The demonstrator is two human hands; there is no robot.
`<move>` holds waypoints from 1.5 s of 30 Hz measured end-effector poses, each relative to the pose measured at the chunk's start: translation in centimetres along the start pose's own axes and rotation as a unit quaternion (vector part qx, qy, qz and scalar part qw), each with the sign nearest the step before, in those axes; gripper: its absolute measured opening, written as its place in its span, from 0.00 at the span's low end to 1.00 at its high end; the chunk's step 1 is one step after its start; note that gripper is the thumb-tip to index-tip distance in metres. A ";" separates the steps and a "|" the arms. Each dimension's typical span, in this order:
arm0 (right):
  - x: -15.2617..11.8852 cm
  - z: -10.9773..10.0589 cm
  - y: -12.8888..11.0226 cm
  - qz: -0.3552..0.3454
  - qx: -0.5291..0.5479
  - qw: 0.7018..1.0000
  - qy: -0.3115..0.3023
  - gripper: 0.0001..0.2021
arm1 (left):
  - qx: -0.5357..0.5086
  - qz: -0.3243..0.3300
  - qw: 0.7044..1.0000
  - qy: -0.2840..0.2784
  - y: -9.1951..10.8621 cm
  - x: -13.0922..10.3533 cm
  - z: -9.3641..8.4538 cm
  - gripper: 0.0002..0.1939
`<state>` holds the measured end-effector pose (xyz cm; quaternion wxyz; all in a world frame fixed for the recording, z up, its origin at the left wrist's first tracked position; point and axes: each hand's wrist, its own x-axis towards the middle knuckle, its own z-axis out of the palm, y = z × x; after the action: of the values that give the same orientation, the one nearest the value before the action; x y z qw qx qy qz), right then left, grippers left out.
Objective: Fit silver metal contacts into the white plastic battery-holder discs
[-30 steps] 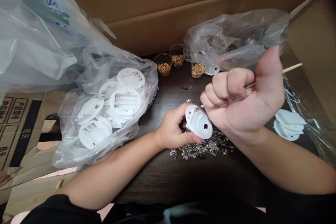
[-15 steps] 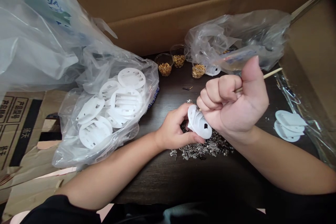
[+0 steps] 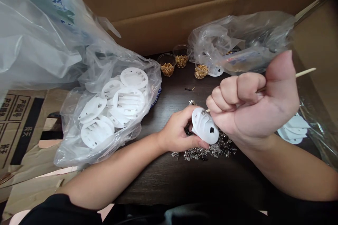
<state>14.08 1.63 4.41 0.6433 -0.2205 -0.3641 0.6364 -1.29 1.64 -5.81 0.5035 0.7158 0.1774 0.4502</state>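
Note:
My left hand grips a round white plastic battery holder by its edge, tilted above the table. A small metal spring shows at the holder's upper edge. My right hand is closed in a fist around a thin wooden stick; one end sticks out past the thumb, and the tip below the little finger is by the spring. Whether the tip touches the spring I cannot tell. Beneath the holder lies a heap of small metal springs and contacts, partly hidden by my hands.
A clear bag at left holds several white battery holders. Behind stand three clear cups of brass-coloured pins. Another plastic bag lies back right. More white holders are stacked right. Cardboard walls enclose the table's back.
My right fist with the stick has risen toward the camera and moved right, uncovering the spring and stick tip. The left hand and holder have shifted slightly right.

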 end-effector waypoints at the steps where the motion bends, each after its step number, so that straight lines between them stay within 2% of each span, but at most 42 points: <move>1: 0.0 0.0 0.0 -0.003 0.003 1.000 -0.006 0.36 | 0.000 0.000 1.000 0.000 0.0 0.0 0.0 0.38; 4: -0.1 0.1 0.2 -0.017 0.008 1.000 -0.020 0.36 | 0.003 0.003 1.000 -0.003 -0.1 0.0 0.1 0.37; 11: -0.4 0.7 -0.4 -0.005 -0.036 0.999 0.012 0.37 | 0.002 0.000 1.000 -0.003 -0.1 -0.1 0.1 0.38; 19: -0.4 1.2 0.2 -0.023 -0.005 0.999 0.032 0.37 | -0.001 0.004 1.000 -0.004 0.1 0.0 0.2 0.36; 23: -0.4 1.1 -0.2 -0.011 -0.030 0.999 0.020 0.38 | 0.005 -0.002 1.000 -0.006 0.0 -0.1 0.2 0.39; 27: -0.4 0.9 -0.2 0.004 -0.047 0.998 0.034 0.38 | 0.002 0.003 1.000 -0.002 0.0 -0.1 0.3 0.37; 32: -0.4 0.8 -0.2 0.008 -0.040 0.999 0.008 0.38 | 0.000 0.011 1.000 0.000 0.1 -0.1 0.4 0.36; 37: -0.5 0.6 -0.3 0.010 -0.026 0.999 0.016 0.36 | -0.011 0.007 1.000 0.006 0.0 -0.1 0.3 0.37; 45: 0.8 -0.8 1.4 -0.029 0.008 0.999 -0.022 0.36 | -0.006 -0.029 1.000 0.007 0.0 0.4 -0.4 0.36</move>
<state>13.69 2.63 3.05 0.6550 -0.1904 -0.3793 0.6252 -1.43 2.12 -5.57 0.5191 0.7042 0.1991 0.4417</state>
